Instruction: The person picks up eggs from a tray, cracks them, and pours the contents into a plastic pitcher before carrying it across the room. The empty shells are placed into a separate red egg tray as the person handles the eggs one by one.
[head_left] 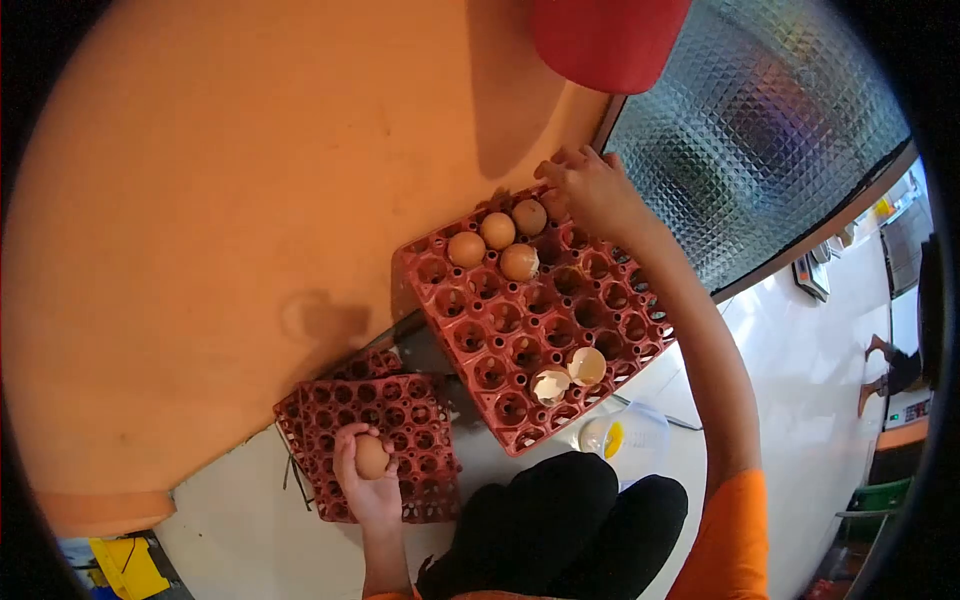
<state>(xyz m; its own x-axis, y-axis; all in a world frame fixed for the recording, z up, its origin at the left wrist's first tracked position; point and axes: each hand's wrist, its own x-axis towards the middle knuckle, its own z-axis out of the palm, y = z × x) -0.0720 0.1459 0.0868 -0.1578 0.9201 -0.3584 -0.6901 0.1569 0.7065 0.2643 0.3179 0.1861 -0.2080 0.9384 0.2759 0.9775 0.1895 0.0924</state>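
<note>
My left hand (370, 480) holds a brown egg (372, 456), its fingers curled round it, above a lower red egg tray (425, 400). My right hand (590, 190) reaches over the top corner of the larger red egg tray (470, 335); its fingers are bent, and an egg partly shows beneath it. Several brown eggs (497, 230) sit in this tray's upper rows, one of them (519, 262) with a damaged-looking side. Two empty shell halves (550, 386) lie near its lower edge. Below that edge, a clear container (640, 440) holds a yellow yolk (614, 439).
An orange wall (250, 200) rises on the left, with a red object (610, 40) at the top. Textured glass (740, 130) stands at the upper right. A scale (812, 275) and another person's feet (875, 370) are at the far right.
</note>
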